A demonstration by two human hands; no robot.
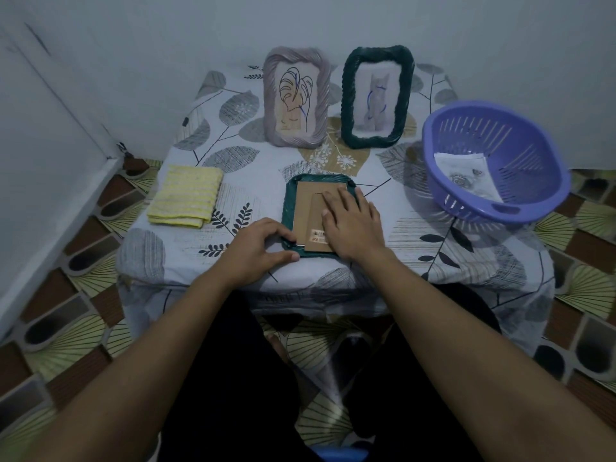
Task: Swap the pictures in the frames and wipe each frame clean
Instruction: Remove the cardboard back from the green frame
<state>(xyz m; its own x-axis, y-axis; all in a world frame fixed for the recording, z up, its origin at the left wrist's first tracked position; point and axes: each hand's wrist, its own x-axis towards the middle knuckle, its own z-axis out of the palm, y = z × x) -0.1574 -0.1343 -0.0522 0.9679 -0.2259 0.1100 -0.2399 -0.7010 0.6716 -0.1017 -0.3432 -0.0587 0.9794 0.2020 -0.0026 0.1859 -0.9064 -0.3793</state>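
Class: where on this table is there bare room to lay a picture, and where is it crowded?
Free: between the face-down frame and the basket; behind the yellow cloth, left of the grey frame. Crowded: front centre, under the left hand and right hand; the back, by the upright green frame.

Face down near the bench's front edge, dark green rope-rimmed frame, brown cardboard back upward. Upright at back edge: grey ribbed frame holding leaf drawing, second green frame holding cat picture.
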